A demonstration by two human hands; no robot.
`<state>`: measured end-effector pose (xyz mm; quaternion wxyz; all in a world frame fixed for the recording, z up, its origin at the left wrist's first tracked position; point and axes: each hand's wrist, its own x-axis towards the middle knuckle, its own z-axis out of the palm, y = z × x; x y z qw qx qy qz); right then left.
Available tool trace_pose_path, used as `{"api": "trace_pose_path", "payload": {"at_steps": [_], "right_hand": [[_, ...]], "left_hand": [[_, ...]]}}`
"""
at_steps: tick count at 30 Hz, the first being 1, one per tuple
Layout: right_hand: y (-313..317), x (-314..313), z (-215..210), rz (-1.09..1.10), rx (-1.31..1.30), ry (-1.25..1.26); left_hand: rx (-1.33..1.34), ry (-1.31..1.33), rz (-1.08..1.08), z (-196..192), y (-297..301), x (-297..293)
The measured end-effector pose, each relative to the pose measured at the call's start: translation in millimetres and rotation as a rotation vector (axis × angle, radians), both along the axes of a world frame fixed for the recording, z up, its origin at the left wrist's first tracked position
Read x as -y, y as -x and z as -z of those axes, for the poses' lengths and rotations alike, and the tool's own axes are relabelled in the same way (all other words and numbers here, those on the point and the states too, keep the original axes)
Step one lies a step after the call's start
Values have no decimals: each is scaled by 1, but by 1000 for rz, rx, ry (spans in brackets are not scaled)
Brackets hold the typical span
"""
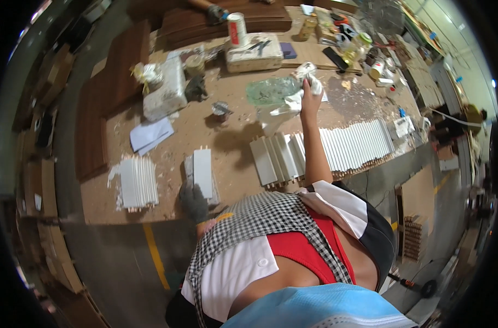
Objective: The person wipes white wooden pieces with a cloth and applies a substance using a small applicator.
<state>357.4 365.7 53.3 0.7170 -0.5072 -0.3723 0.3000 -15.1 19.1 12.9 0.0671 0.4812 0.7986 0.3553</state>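
My right hand (311,94) is bare and reaches far across the table. It is closed on a crumpled white rag (315,83), next to a pale green translucent sheet (271,91). White crumpled material (289,106) hangs below that hand. At the near edge of the table, my left hand (193,203), in a grey glove, is closed at the near left edge of a white slat (202,172) with small wooden pegs at its end. Its fingertips are partly hidden. Under the slat is a greyish block (189,167).
A row of white slats (353,143) lies on the right, and a smaller stack (138,183) on the left. A small cup (221,109), white foam blocks (166,90), papers (151,134) and brown panels (90,126) surround the work. Bottles (358,49) crowd the far right.
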Motion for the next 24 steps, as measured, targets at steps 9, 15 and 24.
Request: {"api": "trace_pose_path", "payload": {"at_steps": [9, 15, 24], "right_hand": [[-18, 39, 83, -293, -1154, 390], [19, 40, 30, -118, -563, 198], [88, 27, -34, -222, 1034, -48]], "left_hand": [[326, -97, -243, 28, 9, 24], [-389, 56, 288, 2, -17, 16], [-373, -180, 333, 3, -9, 4]]}}
